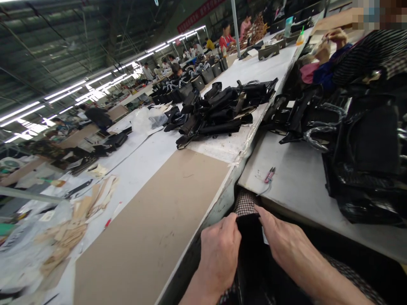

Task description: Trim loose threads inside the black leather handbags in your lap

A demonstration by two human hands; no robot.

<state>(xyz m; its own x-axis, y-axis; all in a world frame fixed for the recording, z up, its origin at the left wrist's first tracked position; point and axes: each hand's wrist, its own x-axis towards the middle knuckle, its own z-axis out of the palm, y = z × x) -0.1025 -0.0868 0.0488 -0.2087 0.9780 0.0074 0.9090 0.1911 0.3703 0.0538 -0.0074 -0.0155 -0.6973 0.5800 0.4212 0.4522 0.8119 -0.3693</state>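
Observation:
Low in the head view, at the table's edge, a dark black bag [252, 250] is between my two hands, with its upper edge facing up. My left hand [220, 250] is closed on the left side of that edge, thumb and fingers pressed together. On the opposite side my right hand [282, 235] grips the edge, its fingers partly hidden behind the material. A small white tag [265, 236] shows beside the right palm. Black-and-white checked cloth [246, 202] appears just beyond the hands. The bag's lower part is in shadow and cut off by the frame.
A brown board [152, 212] covers the near table. Beyond it lies a heap of black bag parts [219, 108]. Pink-handled snips [270, 175] rest on the right-hand table, near black bags with wrapped handles [356, 140]. A co-worker's hands [330, 44] are at upper right.

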